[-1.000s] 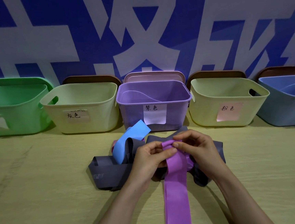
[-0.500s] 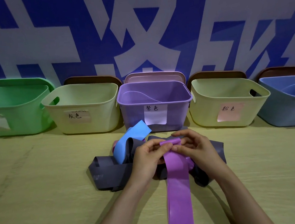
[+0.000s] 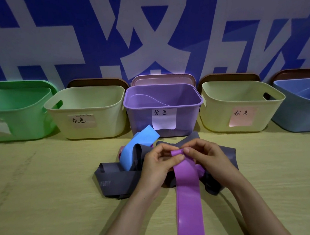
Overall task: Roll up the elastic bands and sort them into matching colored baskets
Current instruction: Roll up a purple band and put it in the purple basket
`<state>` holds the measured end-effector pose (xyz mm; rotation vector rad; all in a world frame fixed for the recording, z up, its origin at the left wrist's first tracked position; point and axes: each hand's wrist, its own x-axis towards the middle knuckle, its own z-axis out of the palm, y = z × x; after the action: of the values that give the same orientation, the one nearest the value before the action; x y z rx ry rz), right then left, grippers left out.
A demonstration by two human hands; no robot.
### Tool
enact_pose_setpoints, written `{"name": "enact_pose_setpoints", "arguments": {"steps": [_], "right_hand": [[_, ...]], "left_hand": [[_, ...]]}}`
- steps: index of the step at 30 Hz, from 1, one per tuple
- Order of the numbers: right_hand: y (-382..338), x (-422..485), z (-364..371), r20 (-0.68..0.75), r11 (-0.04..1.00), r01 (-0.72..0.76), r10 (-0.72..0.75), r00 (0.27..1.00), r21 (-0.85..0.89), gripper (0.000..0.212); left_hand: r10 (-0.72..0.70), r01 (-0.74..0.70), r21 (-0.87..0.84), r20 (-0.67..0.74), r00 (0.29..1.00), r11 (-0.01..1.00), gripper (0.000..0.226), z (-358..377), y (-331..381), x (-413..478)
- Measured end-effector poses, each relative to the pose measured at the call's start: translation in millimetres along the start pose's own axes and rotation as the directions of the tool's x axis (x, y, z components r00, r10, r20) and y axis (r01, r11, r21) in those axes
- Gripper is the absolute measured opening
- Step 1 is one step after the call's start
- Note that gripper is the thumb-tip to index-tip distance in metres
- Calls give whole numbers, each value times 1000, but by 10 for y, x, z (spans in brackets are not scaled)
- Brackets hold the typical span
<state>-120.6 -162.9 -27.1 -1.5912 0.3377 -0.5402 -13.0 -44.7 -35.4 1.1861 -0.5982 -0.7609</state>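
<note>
Left hand (image 3: 158, 165) and right hand (image 3: 208, 155) both pinch the top end of the purple band (image 3: 188, 193). Since a second ago I curled that end over, so rolling has started. Its long tail lies on the table (image 3: 45, 202), before the purple basket (image 3: 163, 106).

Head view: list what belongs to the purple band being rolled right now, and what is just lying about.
In use: purple band, left hand, right hand, purple basket.
Lying about: blue band, grey band, green basket, left cream basket, right cream basket, blue basket.
</note>
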Motion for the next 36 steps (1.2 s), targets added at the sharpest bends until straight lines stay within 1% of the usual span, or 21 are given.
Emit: {"name": "enact_pose_setpoints", "arguments": {"steps": [4, 7, 12, 15, 17, 22, 26, 29, 31, 33, 36], "right_hand": [[19, 10, -1, -59, 998, 4, 0, 998, 66, 17], [34, 14, -4, -104, 992, 12, 2, 995, 129, 15], [40, 7, -16, -87, 992, 4, 8, 996, 130, 18], [31, 7, -8, -68, 991, 0, 10, 998, 136, 19], [33, 12, -6, -60, 989, 3, 6, 998, 147, 18], [15, 2, -19, -52, 997, 68, -66, 996, 43, 18], [8, 0, -20, -30, 997, 76, -75, 997, 25, 20], [9, 7, -3, -23, 998, 58, -58, 998, 0, 34], [16, 11, -7, -5, 1000, 10, -10, 1000, 0, 42], [14, 6, -8, 9, 999, -41, 41, 999, 10, 41], [17, 6, -11, 6, 999, -42, 42, 999, 13, 42]], "left_hand": [[-72, 72, -31, 11, 997, 997, 21, 10, -13, 9], [-102, 102, -6, 33, 994, 995, 17, 16, -28, -6], [-87, 87, 38, 20, 996, 996, 11, 8, -9, -22], [-80, 79, 74, 9, 997, 994, 20, -5, -5, -18], [-80, 80, 85, -1, 997, 993, 22, -6, -10, -14], [-86, 86, 78, -15, 996, 993, 20, 10, 2, -18], [-103, 104, 56, -8, 995, 993, 25, 0, 24, -14], [-89, 89, 7, -37, 995, 996, 14, 5, 38, -7], [-70, 68, -47, -53, 996, 997, 9, 1, 51, 0], [-57, 53, -79, -60, 997, 996, 4, -15, 52, 11], [-31, 27, -60, -67, 997, 998, 12, -29, 35, 15]]}}
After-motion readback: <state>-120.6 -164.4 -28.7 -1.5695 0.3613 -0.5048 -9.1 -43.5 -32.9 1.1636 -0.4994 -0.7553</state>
